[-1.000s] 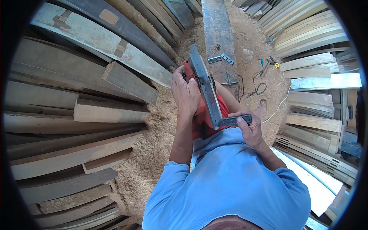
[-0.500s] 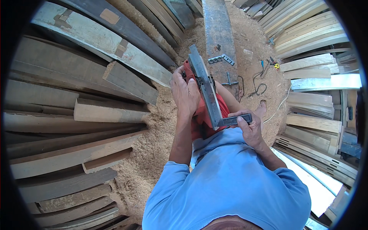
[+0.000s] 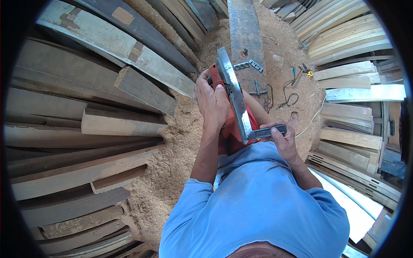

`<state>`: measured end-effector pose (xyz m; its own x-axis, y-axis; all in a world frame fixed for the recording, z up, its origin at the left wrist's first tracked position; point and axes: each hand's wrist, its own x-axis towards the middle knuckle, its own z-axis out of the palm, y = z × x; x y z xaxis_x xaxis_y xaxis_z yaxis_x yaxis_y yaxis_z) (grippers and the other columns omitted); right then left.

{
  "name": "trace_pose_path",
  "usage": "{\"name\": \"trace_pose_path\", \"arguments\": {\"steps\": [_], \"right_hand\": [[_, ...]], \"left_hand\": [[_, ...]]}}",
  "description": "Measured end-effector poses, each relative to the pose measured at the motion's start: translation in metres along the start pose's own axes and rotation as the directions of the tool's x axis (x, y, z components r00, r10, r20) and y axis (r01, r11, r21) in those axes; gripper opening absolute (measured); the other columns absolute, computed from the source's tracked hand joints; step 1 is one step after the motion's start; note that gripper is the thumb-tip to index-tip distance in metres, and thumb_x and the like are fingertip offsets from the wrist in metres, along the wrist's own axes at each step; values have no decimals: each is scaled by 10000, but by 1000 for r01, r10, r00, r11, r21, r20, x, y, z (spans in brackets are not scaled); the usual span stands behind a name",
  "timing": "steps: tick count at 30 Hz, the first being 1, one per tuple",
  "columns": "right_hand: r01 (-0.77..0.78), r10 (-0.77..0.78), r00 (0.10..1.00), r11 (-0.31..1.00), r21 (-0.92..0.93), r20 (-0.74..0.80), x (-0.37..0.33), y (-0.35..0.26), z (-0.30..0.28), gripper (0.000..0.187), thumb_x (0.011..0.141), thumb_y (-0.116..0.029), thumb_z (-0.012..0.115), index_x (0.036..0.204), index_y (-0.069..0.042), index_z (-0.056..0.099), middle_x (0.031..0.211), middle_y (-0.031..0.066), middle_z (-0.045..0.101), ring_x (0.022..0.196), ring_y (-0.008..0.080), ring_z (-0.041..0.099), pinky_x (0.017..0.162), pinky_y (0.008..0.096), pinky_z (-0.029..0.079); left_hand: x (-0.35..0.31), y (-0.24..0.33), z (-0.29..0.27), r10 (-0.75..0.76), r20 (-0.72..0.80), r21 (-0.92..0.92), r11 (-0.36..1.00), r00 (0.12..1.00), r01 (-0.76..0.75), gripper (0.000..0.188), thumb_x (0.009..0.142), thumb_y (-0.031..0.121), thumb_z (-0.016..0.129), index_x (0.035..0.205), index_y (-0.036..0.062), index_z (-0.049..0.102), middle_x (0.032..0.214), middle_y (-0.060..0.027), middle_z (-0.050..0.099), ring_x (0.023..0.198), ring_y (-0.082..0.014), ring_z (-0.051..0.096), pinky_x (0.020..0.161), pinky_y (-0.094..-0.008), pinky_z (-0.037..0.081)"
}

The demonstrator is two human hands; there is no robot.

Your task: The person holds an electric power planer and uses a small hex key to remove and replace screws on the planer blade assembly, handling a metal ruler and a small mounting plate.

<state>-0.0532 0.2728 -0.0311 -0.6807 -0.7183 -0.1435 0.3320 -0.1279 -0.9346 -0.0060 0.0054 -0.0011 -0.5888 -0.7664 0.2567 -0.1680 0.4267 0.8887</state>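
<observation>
My left hand (image 3: 212, 99) is wrapped round the body of a red electric hand planer (image 3: 217, 76), turned so its long metal base faces right. In my right hand (image 3: 285, 142) is the dark stock of a try square (image 3: 271, 130), pinched between thumb and fingers. The square's stock meets the near end of the planer, and its shiny blade (image 3: 244, 122) appears to run along the metal base. Whether blade and base touch all along cannot be made out. The planer is above my lap, and its underside is partly hidden by my left hand.
Ahead runs a long worn plank (image 3: 245, 30) bearing a T-handled wrench (image 3: 257, 87) and small slotted metal pieces (image 3: 256, 66). A black cord (image 3: 291, 102) and yellow-handled pliers or scissors (image 3: 309, 73) lie on the shavings-covered floor (image 3: 167, 172). Stacked boards (image 3: 124, 124) line both sides.
The planer and square have shifted slightly right and turned, so the metal now catches bright light. My left hand has moved a little right with the planer; both grips stay the same.
</observation>
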Motion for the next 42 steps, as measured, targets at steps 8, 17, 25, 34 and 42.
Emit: {"name": "trace_pose_path", "arguments": {"steps": [8, 17, 25, 34, 42], "right_hand": [[-97, 103, 995, 958, 269, -8, 1, 8, -14, 206, 1056, -138, 590, 1209, -2, 616, 1154, 206, 736, 928, 240, 768, 818, 381, 670], [-70, 80, 996, 972, 223, -32, 4, 1, -18, 253, 1065, -158, 580, 1202, 52, 616, 1113, 192, 737, 937, 238, 761, 816, 373, 666], [106, -188, 980, 780, -617, -69, 106, -4, -65, 181, 1000, -114, 624, 1113, 7, 698, 935, 75, 735, 750, 117, 676, 673, 292, 572], [-153, -83, 967, 563, -812, -240, 186, 122, -114, 364, 938, -266, 719, 1171, 5, 649, 943, 203, 726, 880, 335, 727, 808, 437, 578], [-315, -93, 934, 247, -916, -346, 169, 110, -96, 510, 948, -335, 691, 1329, -16, 575, 1116, 283, 713, 1042, 469, 695, 935, 544, 540]], "left_hand": [[-3, 9, 3, 19, 11, -85, 996, 1000, -17, 563, 899, 150, 451, 1404, -96, 419, 1323, -267, 492, 1231, -348, 493, 1094, -466, 390], [-5, 11, 6, -14, -2, -134, 991, 1000, 14, 549, 907, 180, 481, 1372, -111, 467, 1314, -280, 525, 1261, -408, 509, 1131, -501, 360], [-1, -27, -13, -204, -24, -237, 952, 979, 193, 476, 970, 148, 479, 1386, -82, 465, 1280, -229, 529, 1216, -307, 520, 1090, -438, 403], [-3, -29, -14, -165, -25, -247, 957, 986, 154, 464, 1006, 181, 462, 1401, -61, 463, 1302, -213, 519, 1211, -285, 522, 1087, -418, 407], [8, -57, -40, -251, 149, -317, 904, 956, 287, 443, 1067, 192, 401, 1436, -51, 422, 1383, -209, 537, 1206, -269, 584, 1079, -417, 453]]}}
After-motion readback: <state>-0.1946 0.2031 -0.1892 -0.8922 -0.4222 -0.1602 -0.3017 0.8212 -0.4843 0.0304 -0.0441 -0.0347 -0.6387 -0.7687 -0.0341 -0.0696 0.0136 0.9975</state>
